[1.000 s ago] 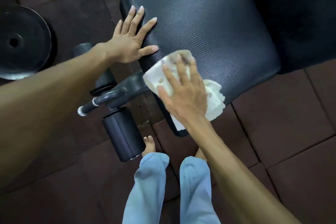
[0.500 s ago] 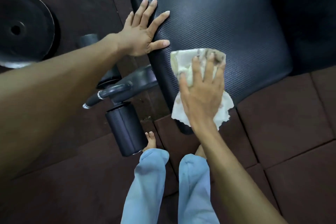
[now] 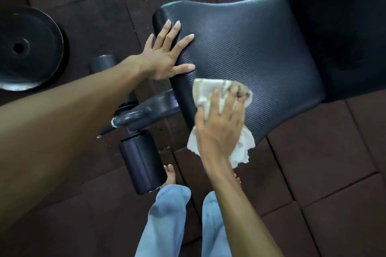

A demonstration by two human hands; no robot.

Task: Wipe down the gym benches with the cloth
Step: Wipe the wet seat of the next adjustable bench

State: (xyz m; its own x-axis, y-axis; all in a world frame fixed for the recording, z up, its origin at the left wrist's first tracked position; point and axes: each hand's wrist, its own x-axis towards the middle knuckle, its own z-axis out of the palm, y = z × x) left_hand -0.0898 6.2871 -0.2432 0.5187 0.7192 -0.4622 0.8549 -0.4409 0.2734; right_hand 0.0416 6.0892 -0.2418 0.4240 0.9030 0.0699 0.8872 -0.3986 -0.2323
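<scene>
A black textured bench seat pad (image 3: 254, 52) fills the upper middle of the head view. My left hand (image 3: 165, 56) lies flat on the pad's left edge, fingers spread, holding nothing. My right hand (image 3: 221, 125) presses a crumpled white cloth (image 3: 208, 92) with brownish stains onto the pad's near edge. The cloth's lower part hangs off the pad below my palm. A darker second pad (image 3: 346, 27) adjoins at the upper right.
A black weight plate (image 3: 27, 48) lies on the floor at the left. A padded leg roller (image 3: 142, 162) and a metal bar (image 3: 133, 117) stick out below the seat near my bare feet (image 3: 170, 175). Dark red rubber floor tiles (image 3: 313, 162) surround the bench.
My right hand has slid the cloth rightward along the near edge of the seat pad. My left hand stays planted on the pad's left edge.
</scene>
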